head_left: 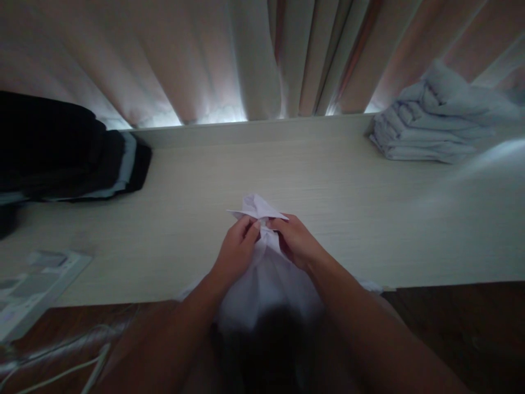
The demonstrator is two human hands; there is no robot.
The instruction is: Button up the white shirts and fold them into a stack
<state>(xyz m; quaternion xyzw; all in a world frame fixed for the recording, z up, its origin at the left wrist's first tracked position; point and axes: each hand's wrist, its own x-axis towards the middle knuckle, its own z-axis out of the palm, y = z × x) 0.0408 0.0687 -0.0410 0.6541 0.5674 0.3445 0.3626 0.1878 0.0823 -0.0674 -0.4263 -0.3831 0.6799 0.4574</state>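
Note:
A white collared shirt [266, 282] hangs over the near edge of the table, its collar raised toward the middle of my view. My left hand [239, 243] pinches the cloth just below the left collar point. On the other side, my right hand [298, 239] grips the shirt at the collar front, thumb pointing inward. Both sets of fingertips nearly meet at the collar opening, where any button is too small to make out. The lower part of the shirt is blurred and partly hidden by my arms and a dark shape.
On the pale table [184, 219], a stack of dark folded clothes [61, 148] lies at left and a pile of folded white garments [435, 120] at right. A white device [45, 279] sits at the near left corner, with cables below. Curtains [197, 60] hang behind.

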